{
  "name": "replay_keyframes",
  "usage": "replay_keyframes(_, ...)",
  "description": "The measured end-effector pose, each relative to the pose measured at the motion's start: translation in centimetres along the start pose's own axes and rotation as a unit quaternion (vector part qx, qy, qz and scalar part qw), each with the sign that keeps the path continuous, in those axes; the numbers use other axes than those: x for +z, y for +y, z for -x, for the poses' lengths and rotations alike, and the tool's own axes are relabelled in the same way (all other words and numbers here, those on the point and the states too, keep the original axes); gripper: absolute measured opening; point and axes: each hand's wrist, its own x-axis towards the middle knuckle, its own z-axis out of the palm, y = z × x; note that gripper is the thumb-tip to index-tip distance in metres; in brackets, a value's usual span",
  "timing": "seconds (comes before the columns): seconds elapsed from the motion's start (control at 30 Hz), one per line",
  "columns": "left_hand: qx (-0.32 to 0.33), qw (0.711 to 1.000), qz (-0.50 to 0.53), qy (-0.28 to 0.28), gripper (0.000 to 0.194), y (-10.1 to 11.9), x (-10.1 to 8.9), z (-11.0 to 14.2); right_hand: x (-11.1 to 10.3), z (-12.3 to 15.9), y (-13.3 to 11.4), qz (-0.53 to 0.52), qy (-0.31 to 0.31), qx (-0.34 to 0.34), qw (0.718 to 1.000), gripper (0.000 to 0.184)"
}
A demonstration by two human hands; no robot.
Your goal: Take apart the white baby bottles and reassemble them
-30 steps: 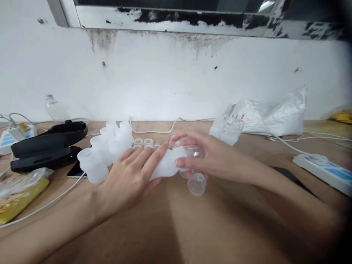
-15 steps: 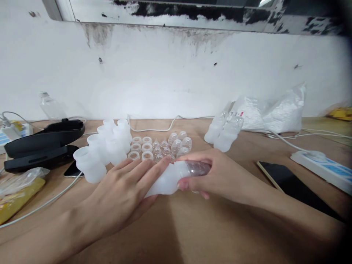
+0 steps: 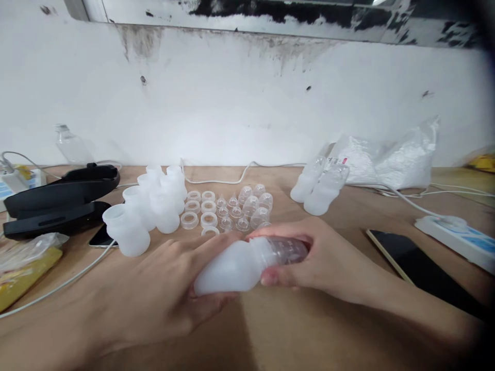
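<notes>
Fingers of the left hand wrap around the wide white end of a bottle, and fingers of the right hand pinch its clear cap. The bottle lies on its side between both hands, low in the middle of the view. The right palm hides the cap's far end, and the left hand hides the bottle's bottom. Behind them sit white rings, clear nipples and clear caps; the hands cover part of the nearest ones. The open white bottles overlap, so their count is hard to tell. A black phone runs into the dark right edge.
</notes>
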Motion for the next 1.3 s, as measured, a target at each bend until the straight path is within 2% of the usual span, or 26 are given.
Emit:
replay_keyframes(0.1,0.007,1.0,0.019,-0.017,0.047,-0.1,-0.2,-0.1,0.2,0.1,0.0,0.061,0.02,-0.02,0.998,0.032)
replay_keyframes(0.3,0.014,0.999,0.021,-0.044,0.046,-0.4,-0.3,0.8,1.0,1.0,1.5,0.073,0.036,-0.081,0.993,0.039)
replay_keyframes(0.33,0.011,0.999,0.024,-0.037,0.048,-0.8,-0.2,1.2,0.7,1.3,1.9,0.078,0.064,-0.082,0.991,0.039)
replay_keyframes(0.4,-0.005,0.999,0.041,0.001,0.052,-1.9,0.3,2.2,-0.5,2.0,2.7,0.088,0.179,-0.062,0.978,0.035)
replay_keyframes(0.43,-0.018,0.998,0.057,0.027,0.053,-2.6,0.5,2.7,-1.4,2.2,3.1,0.094,0.257,-0.038,0.961,0.032)
replay_keyframes(0.47,-0.03,0.996,0.069,0.046,0.054,-3.1,0.8,3.1,-2.3,2.3,3.6,0.108,0.305,-0.005,0.946,0.033)
replay_keyframes(0.5,-0.045,0.995,0.07,0.055,0.054,-3.6,1.1,3.4,-3.2,2.2,4.0,0.141,0.311,0.015,0.94,0.036)
replay_keyframes(0.57,-0.085,0.992,0.06,0.069,0.052,-4.2,1.6,3.5,-4.7,1.3,5.0,0.25,0.256,0.026,0.933,0.04)
replay_keyframes(0.67,-0.142,0.985,0.053,0.084,0.05,-4.2,2.0,3.1,-5.8,-0.9,6.7,0.405,0.167,0.025,0.898,0.046)
replay_keyframes(0.77,-0.173,0.979,0.079,0.067,0.054,-4.2,1.9,2.9,-6.2,-2.8,8.3,0.46,0.098,0.068,0.88,0.048)
replay_keyframes(0.83,-0.181,0.978,0.091,0.045,0.055,-4.3,1.8,3.2,-6.1,-3.6,9.0,0.46,0.086,0.084,0.88,0.05)
replay_keyframes(1.03,-0.187,0.977,0.089,0.045,0.055,-4.5,1.9,3.9,-5.1,-5.2,10.3,0.381,0.149,0.034,0.912,0.066)
replay_keyframes(1.17,-0.17,0.981,0.092,0.035,0.055,-4.3,2.1,3.6,-5.3,-5.8,11.5,0.359,0.192,0.03,0.913,0.07)
replay_keyframes(1.23,-0.146,0.985,0.081,0.045,0.055,-4.2,2.2,3.5,-5.5,-5.3,11.0,0.35,0.239,0.026,0.906,0.066)
replay_keyframes(1.3,-0.122,0.988,0.052,0.077,0.054,-4.1,2.3,3.4,-5.3,-4.3,9.2,0.328,0.308,-0.008,0.893,0.056)
